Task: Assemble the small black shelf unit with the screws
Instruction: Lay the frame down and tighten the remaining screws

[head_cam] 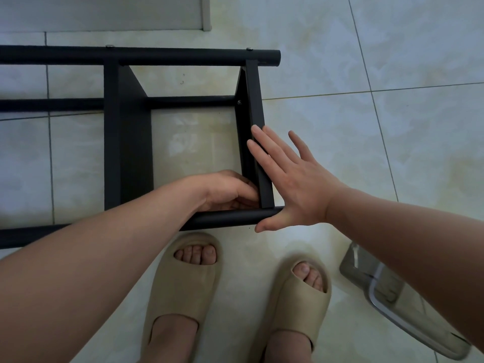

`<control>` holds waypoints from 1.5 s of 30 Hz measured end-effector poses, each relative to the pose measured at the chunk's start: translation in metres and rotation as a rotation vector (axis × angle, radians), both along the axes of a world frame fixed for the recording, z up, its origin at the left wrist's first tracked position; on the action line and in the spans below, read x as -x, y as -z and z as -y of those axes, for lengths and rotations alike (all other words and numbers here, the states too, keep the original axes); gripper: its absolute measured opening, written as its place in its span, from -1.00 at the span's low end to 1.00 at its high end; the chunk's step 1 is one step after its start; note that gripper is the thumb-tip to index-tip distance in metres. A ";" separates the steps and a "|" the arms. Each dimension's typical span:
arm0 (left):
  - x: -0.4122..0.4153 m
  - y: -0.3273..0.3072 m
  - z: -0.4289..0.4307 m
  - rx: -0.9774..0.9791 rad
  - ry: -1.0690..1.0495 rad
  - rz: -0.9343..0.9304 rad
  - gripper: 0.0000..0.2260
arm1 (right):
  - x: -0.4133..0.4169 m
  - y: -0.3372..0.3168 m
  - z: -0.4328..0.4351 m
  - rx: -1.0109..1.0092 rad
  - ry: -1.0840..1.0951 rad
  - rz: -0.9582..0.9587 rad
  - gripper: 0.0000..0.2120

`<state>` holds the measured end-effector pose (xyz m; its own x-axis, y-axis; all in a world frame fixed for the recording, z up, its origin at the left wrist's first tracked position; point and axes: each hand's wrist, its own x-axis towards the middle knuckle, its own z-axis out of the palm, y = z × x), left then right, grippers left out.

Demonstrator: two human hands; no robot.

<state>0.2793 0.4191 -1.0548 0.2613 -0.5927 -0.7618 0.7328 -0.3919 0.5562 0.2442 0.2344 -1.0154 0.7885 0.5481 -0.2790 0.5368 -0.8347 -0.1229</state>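
The black shelf unit (125, 142) lies on its side on the tiled floor. Its far round pole (157, 56) shows two screw heads on top. The near pole (230, 218) runs under my arms. My right hand (296, 184) is spread flat, fingers apart, pressing against the outer face of the end shelf panel (255, 100). My left hand (230, 191) reaches inside the frame with fingers curled at the corner where that panel meets the near pole. Whatever those fingers pinch is hidden. A screw head (239, 102) shows on the panel's inner face.
My two feet in beige slides (180, 292) stand just in front of the near pole. A clear plastic container (387, 292) lies on the floor at the lower right, partly under my right forearm. A grey door edge (205, 13) is at the top.
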 end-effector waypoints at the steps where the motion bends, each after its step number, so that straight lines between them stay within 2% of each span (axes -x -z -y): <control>1: -0.001 0.000 0.000 -0.011 0.006 -0.003 -0.87 | 0.000 0.000 0.000 0.001 0.000 -0.001 0.29; 6: -0.006 -0.004 0.001 -0.020 0.013 -0.031 -0.84 | 0.000 0.002 0.000 -0.008 -0.001 0.000 0.29; 20: -0.001 -0.001 -0.001 0.075 -0.005 0.057 -0.83 | -0.001 0.001 0.000 -0.003 -0.002 -0.001 0.29; 26: 0.002 0.000 0.001 0.056 -0.028 0.008 -0.89 | 0.000 0.001 -0.001 0.001 -0.001 -0.007 0.29; 30: 0.001 -0.001 0.000 0.044 -0.008 0.042 -0.84 | -0.001 -0.001 -0.001 0.001 0.001 -0.014 0.29; 45: 0.003 -0.005 0.001 0.003 0.033 0.102 -0.89 | -0.001 -0.005 -0.003 0.029 0.008 -0.022 0.29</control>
<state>0.2760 0.4181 -1.0497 0.3174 -0.6044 -0.7307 0.6590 -0.4136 0.6283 0.2453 0.2374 -1.0104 0.7862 0.5332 -0.3124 0.5276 -0.8423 -0.1099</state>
